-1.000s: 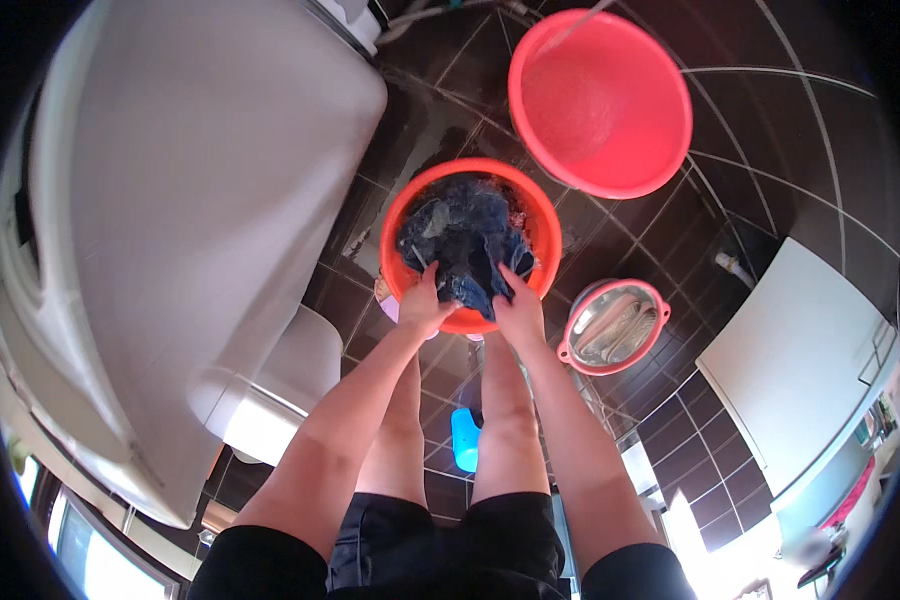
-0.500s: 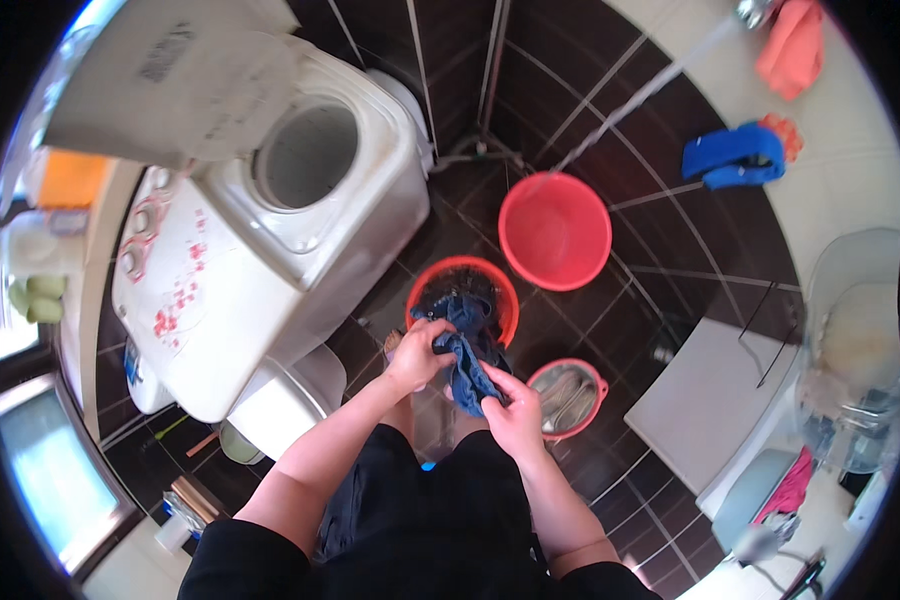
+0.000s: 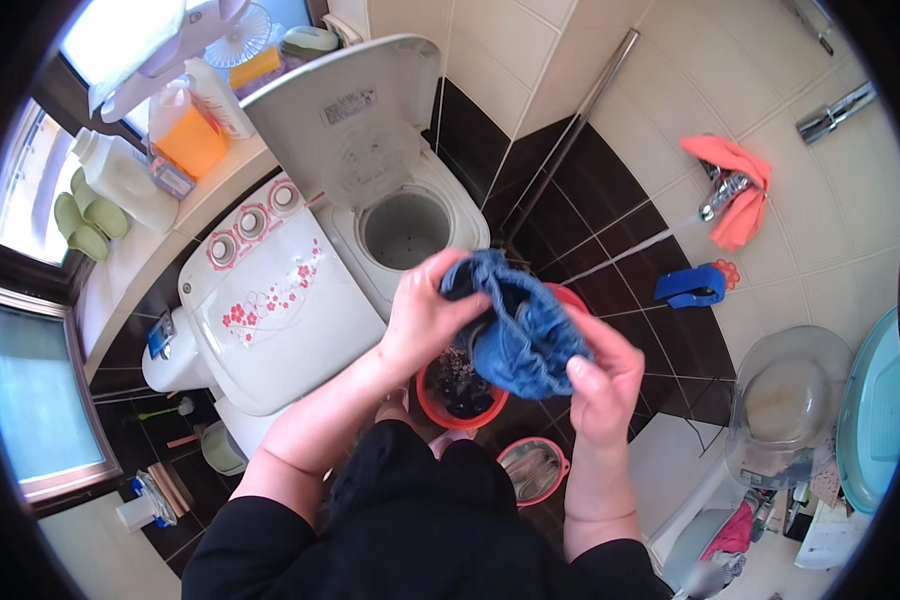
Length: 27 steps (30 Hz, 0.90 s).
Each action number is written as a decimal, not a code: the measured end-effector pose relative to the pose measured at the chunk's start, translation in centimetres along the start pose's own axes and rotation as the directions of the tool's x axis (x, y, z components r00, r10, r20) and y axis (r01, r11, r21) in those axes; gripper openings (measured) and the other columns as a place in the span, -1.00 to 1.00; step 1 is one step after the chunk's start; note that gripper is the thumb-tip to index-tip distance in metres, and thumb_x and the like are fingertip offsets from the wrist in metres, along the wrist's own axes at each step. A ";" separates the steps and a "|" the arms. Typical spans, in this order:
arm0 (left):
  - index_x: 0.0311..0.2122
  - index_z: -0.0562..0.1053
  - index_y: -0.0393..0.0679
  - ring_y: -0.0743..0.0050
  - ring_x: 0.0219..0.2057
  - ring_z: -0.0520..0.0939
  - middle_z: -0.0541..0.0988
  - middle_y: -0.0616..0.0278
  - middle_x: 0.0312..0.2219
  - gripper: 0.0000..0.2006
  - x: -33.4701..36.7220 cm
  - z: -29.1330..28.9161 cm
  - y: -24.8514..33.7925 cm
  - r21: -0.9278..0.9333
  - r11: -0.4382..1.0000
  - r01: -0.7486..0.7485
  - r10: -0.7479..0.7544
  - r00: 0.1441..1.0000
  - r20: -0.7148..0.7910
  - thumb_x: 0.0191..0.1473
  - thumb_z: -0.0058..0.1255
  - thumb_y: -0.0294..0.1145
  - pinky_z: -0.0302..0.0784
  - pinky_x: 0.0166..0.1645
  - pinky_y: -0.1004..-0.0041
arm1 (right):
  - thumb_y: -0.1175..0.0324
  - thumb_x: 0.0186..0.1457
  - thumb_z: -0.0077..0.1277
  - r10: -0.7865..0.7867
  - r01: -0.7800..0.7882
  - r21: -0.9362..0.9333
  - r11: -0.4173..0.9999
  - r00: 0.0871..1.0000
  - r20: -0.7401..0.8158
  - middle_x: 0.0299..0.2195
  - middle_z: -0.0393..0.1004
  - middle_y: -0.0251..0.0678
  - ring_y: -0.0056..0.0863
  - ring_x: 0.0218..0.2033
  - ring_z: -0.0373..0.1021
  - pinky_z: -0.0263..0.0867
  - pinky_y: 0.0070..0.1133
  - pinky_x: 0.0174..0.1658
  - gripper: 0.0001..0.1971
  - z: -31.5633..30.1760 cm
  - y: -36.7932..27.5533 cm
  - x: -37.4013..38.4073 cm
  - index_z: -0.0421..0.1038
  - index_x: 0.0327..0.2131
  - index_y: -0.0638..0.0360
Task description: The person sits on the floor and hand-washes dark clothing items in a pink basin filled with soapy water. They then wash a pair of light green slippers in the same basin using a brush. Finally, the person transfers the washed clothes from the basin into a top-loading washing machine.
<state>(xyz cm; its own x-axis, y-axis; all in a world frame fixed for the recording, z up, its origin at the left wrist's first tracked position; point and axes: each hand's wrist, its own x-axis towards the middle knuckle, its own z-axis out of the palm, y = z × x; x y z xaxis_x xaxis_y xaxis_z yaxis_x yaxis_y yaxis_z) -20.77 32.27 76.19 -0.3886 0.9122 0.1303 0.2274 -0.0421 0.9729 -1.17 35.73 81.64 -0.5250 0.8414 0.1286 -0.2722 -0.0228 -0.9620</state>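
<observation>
A blue denim garment (image 3: 530, 345) is held up in front of me, its gathered waistband stretched between both hands. My left hand (image 3: 420, 310) grips the left edge, thumb pushed inside the opening. My right hand (image 3: 607, 378) pinches the right edge between thumb and fingers. The lower part bunches up, so I cannot tell whether it is trousers or shorts. Below it stands an orange-red basin (image 3: 427, 408) with dark wet laundry (image 3: 460, 385) inside. A second, pinkish-red basin (image 3: 570, 297) is mostly hidden behind the garment.
A white twin-tub washing machine (image 3: 300, 360) stands at left, its lid (image 3: 370, 75) raised over the round tub (image 3: 407, 235). Water streams from a wall tap (image 3: 722, 190) draped with a coral cloth (image 3: 745, 215). A small pink-rimmed basin (image 3: 532, 492) sits near my feet. Bottles (image 3: 188, 130) line the sill.
Both hands have lifted the denim garment from just above the orange-red basin and spread its waistband wider. My view has tilted up, showing more of the wall and sill.
</observation>
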 end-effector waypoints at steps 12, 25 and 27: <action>-0.35 0.47 -0.25 0.60 -0.46 0.55 0.58 0.26 -0.52 -0.80 12.9 -8.8 -3.1 -0.081 0.995 -0.066 0.056 0.992 -0.115 -0.15 0.17 -0.46 0.46 -0.26 0.51 | 0.51 0.07 -0.09 -0.013 0.012 0.034 0.999 1.000 0.028 -0.18 0.50 -0.20 -0.61 -0.19 0.42 0.33 -0.67 -0.12 -0.62 8.6 2.4 15.8 0.34 -0.02 0.44; -0.03 0.38 -0.23 0.23 -0.21 0.53 0.43 0.02 -0.19 -0.61 6.8 -6.1 -25.9 0.288 0.941 0.177 -0.208 0.975 0.082 -0.02 0.07 -0.49 0.50 -0.19 0.40 | 0.29 0.14 0.02 0.470 -0.512 -0.169 0.842 0.851 -0.235 -0.14 0.47 -0.20 -0.51 -0.19 0.45 0.39 -0.62 -0.17 -0.59 0.4 33.5 12.4 0.32 0.04 0.24; -0.05 0.39 -0.20 0.24 -0.27 0.54 0.43 0.05 -0.22 -0.62 4.6 -4.1 -25.6 0.217 0.957 0.193 -0.234 0.955 0.183 -0.03 0.08 -0.47 0.50 -0.18 0.38 | 0.33 0.15 0.01 0.545 -0.577 -0.030 0.816 0.787 -0.289 -0.14 0.46 -0.21 -0.51 -0.19 0.44 0.42 -0.61 -0.19 -0.63 -1.1 33.3 9.7 0.34 0.02 0.23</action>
<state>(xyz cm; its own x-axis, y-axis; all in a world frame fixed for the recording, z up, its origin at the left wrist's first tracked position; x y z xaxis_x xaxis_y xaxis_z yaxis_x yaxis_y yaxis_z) -32.03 35.88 52.63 -0.2611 0.9553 -0.1386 0.3363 0.2246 0.9146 -14.44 43.77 50.63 -0.3286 0.8056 -0.4929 0.1049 -0.4876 -0.8668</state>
